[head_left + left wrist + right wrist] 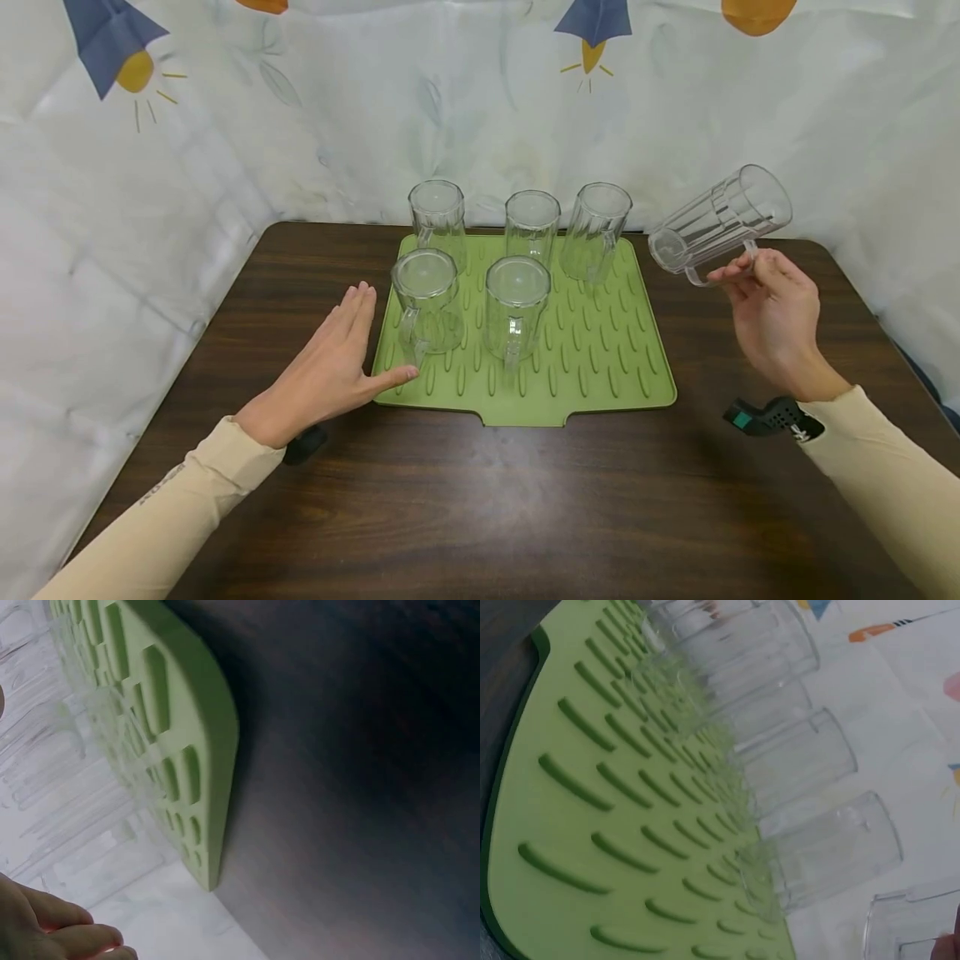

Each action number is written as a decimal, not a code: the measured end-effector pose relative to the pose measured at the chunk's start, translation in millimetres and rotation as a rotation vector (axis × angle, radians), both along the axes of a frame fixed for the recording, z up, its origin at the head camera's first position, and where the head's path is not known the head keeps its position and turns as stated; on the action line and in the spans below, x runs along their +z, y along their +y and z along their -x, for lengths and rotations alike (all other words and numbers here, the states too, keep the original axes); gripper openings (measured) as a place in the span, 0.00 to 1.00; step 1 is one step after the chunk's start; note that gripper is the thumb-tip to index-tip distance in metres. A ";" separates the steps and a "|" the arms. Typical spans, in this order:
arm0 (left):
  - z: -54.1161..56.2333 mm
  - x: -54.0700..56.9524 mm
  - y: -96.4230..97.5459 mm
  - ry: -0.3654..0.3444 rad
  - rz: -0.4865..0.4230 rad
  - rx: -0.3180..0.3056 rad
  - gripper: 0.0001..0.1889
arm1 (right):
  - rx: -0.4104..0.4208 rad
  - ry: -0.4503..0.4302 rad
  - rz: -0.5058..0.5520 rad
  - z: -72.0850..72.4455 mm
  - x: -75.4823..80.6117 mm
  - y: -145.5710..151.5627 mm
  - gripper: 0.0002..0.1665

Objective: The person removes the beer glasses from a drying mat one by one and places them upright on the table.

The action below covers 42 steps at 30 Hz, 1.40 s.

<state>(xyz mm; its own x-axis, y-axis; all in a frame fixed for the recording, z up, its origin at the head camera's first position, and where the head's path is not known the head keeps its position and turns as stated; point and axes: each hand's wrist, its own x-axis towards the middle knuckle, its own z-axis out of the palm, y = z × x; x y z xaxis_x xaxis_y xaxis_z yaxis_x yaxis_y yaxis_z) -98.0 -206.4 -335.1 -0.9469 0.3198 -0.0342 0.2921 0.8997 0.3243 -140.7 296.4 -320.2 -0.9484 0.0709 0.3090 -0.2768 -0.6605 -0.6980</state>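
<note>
The left hand [322, 371] is spreading its thumb from straight fingers beside the left front mug [427, 304]; contact is not showing clearly. Five clear mugs are standing on the green mat [600, 367]. To its right, the right hand [776, 312] is pinching the handle [697, 278] of a tilted mug [720, 221], raised above the table [465, 517]. Its wall is appearing stiff and smooth, so it is probably offering little grip and risking breakage if glass. The handle is providing the surest hold; the body is likely weighing it sideways.
</note>
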 end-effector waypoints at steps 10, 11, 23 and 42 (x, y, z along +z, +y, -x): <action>0.6 -11.8 4.7 -0.017 0.049 -0.031 0.66 | -0.100 -0.031 -0.139 17.2 -13.8 9.6 0.13; 0.8 -13.2 5.3 -0.015 0.054 -0.034 0.66 | -0.116 -0.036 -0.157 18.9 -14.6 10.5 0.13; -2.9 -23.1 7.7 -0.039 0.079 -0.055 0.64 | -0.187 -0.133 -0.288 32.6 -27.7 18.2 0.14; -2.4 -28.6 6.3 -0.108 0.119 -0.082 0.58 | -0.250 -0.183 -0.479 49.5 -41.5 18.3 0.16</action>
